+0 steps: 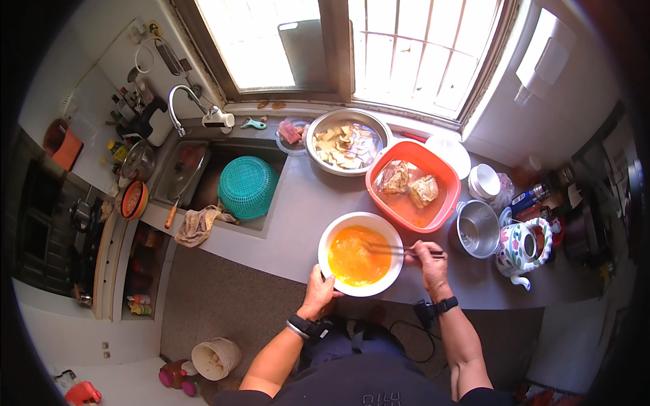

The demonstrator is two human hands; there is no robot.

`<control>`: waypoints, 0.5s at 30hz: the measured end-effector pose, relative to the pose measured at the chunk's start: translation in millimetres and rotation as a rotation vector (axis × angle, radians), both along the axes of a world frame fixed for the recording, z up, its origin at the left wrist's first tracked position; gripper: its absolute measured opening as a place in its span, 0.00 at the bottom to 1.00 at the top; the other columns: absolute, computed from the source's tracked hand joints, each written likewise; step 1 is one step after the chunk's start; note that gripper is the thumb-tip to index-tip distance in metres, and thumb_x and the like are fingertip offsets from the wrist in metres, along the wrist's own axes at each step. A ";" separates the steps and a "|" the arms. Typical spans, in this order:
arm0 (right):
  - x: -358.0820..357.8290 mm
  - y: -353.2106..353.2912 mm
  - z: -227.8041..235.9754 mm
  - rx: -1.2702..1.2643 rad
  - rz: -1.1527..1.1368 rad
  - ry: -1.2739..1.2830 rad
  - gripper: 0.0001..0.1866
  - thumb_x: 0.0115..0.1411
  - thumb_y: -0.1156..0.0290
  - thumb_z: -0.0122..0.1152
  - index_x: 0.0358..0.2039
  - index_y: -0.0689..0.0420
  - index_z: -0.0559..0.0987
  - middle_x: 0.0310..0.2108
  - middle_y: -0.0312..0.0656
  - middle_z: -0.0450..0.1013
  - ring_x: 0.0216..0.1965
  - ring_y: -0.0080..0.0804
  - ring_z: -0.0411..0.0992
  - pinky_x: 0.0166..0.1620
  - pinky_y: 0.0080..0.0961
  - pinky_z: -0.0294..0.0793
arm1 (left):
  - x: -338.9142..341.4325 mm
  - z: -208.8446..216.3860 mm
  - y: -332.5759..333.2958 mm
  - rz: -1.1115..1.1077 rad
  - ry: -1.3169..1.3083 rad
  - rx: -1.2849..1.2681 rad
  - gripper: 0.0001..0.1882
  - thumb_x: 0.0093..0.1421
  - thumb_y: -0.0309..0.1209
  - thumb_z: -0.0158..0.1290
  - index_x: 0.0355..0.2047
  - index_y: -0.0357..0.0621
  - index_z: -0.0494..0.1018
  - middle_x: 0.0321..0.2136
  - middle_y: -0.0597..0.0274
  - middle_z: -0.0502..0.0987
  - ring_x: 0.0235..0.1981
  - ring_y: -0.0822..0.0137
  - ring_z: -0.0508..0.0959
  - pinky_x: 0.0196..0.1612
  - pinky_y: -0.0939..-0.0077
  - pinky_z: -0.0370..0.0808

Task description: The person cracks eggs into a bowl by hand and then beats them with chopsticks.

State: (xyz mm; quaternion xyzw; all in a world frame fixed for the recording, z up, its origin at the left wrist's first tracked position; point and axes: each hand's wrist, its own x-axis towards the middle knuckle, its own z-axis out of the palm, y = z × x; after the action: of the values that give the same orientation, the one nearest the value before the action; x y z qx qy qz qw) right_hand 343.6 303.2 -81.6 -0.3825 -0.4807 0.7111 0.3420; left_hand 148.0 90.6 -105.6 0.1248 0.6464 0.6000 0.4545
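Note:
A white bowl [326, 237] of beaten egg [352, 264] stands at the counter's front edge. My left hand [318, 292] is closed on its near left rim, with the thumb on top. Chopsticks [396, 250] stretch from my right hand [431, 262] over the bowl's right rim, their tips blurred in the orange-yellow egg. The fingers of that hand are wrapped round the chopsticks. Just beyond the bowl is a red-orange basin [374, 193] with two chunks of meat [408, 183] in reddish liquid.
A steel bowl [313, 161] of pale slices in water stands behind. To the left, a teal colander [248, 187] sits in the sink [271, 220], beside a rag [195, 227]. On the right are a metal pot [476, 230], a flowered teapot [518, 247] and stacked white bowls [484, 181].

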 end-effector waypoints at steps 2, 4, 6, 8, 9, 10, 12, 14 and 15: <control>-2.5 -17.1 13.5 -0.158 0.235 -0.073 0.08 0.63 0.71 0.60 0.32 0.63 0.79 0.30 0.44 0.78 0.29 0.30 0.78 0.35 0.26 0.83 | 0.6 5.4 2.7 0.003 0.002 -0.011 0.16 0.65 0.25 0.43 0.52 0.34 0.58 0.46 0.49 0.70 0.39 0.57 0.80 0.30 0.68 0.84; -0.9 -12.9 20.3 -0.068 0.145 0.005 0.08 0.63 0.70 0.61 0.32 0.62 0.79 0.30 0.44 0.78 0.29 0.30 0.78 0.36 0.26 0.83 | -0.2 4.3 0.8 0.011 0.002 -0.029 0.16 0.65 0.25 0.43 0.52 0.35 0.58 0.46 0.49 0.70 0.39 0.58 0.80 0.29 0.68 0.84; -2.1 -1.3 13.7 -0.063 -0.066 0.043 0.08 0.62 0.70 0.61 0.32 0.63 0.79 0.30 0.45 0.78 0.30 0.32 0.79 0.36 0.27 0.83 | -0.9 -2.7 -0.8 0.006 0.000 0.001 0.15 0.65 0.24 0.43 0.52 0.35 0.58 0.46 0.49 0.70 0.39 0.58 0.80 0.29 0.68 0.84; 0.9 -14.1 14.6 -0.118 0.243 -0.075 0.09 0.62 0.69 0.61 0.32 0.63 0.79 0.30 0.46 0.78 0.29 0.33 0.79 0.36 0.27 0.83 | 0.5 1.0 -0.1 0.008 0.010 -0.006 0.15 0.65 0.24 0.43 0.51 0.35 0.58 0.46 0.49 0.70 0.38 0.58 0.80 0.29 0.68 0.84; 2.1 -16.1 17.8 -0.155 0.258 -0.034 0.08 0.62 0.70 0.61 0.32 0.63 0.79 0.30 0.46 0.79 0.29 0.33 0.79 0.36 0.28 0.83 | 0.8 2.6 0.9 0.013 0.020 -0.016 0.15 0.65 0.24 0.43 0.51 0.35 0.58 0.46 0.49 0.70 0.38 0.58 0.80 0.29 0.68 0.84; 5.4 -15.0 24.9 -0.043 0.194 -0.050 0.08 0.62 0.70 0.61 0.32 0.62 0.79 0.30 0.45 0.79 0.30 0.32 0.79 0.36 0.29 0.83 | 0.7 3.5 0.6 0.014 0.020 -0.018 0.15 0.65 0.24 0.43 0.51 0.35 0.58 0.46 0.49 0.70 0.38 0.58 0.80 0.29 0.68 0.84; 11.5 -0.6 12.9 0.015 0.109 -0.069 0.08 0.62 0.70 0.60 0.31 0.63 0.79 0.29 0.44 0.79 0.30 0.32 0.79 0.36 0.29 0.83 | 0.1 5.1 0.7 0.001 -0.012 -0.010 0.15 0.65 0.24 0.43 0.51 0.34 0.58 0.46 0.49 0.70 0.39 0.58 0.80 0.30 0.68 0.84; 10.0 -6.6 18.8 -0.028 0.151 -0.070 0.08 0.63 0.71 0.59 0.31 0.63 0.79 0.28 0.43 0.78 0.29 0.30 0.79 0.35 0.29 0.83 | 0.4 4.3 -0.2 0.000 0.007 -0.007 0.15 0.65 0.24 0.43 0.51 0.35 0.58 0.46 0.49 0.70 0.39 0.58 0.80 0.30 0.68 0.84; 10.1 -10.1 23.9 -0.030 0.183 -0.071 0.08 0.63 0.71 0.59 0.31 0.63 0.79 0.28 0.43 0.78 0.29 0.30 0.78 0.35 0.29 0.83 | 0.3 4.1 0.0 0.001 0.025 -0.006 0.15 0.65 0.25 0.43 0.51 0.35 0.58 0.46 0.49 0.70 0.39 0.58 0.80 0.30 0.68 0.84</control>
State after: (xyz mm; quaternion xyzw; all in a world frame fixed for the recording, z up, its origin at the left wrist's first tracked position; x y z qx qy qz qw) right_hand 353.6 293.0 -57.7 -0.3671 -0.5146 0.7325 0.2527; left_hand 148.3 90.7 -101.5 0.1308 0.6539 0.5966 0.4464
